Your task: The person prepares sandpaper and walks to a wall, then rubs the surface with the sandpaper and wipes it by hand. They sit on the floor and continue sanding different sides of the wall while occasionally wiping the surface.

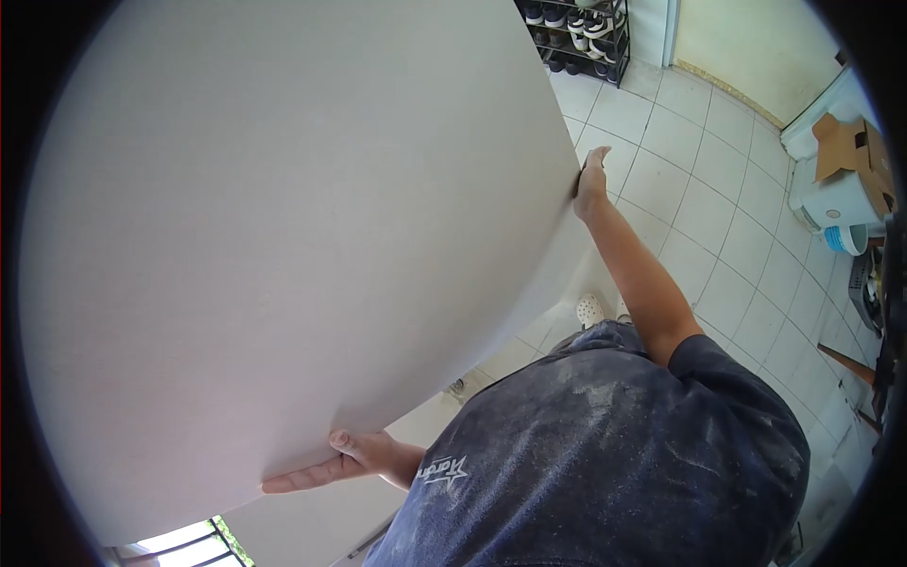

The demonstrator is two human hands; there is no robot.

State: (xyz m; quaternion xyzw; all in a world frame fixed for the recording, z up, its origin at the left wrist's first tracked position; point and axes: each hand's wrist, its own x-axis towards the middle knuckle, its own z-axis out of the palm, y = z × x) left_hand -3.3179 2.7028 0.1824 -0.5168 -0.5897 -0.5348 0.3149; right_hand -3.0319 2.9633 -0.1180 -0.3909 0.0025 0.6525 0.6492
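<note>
A large, smooth off-white board fills most of the head view and hides what lies behind it. Along its lower edge, my left hand supports it, with the thumb raised against the face and the fingers stretched out along the edge. My right hand presses its palm to the board's right edge, with the fingers extended and partly hidden. The dark, dust-marked shirt on my body is close to the board's near edge.
White floor tiles run along the right. A shoe rack stands at the top. Near the right wall are a cardboard box, a bucket and a dark crate. A barred window shows at lower left.
</note>
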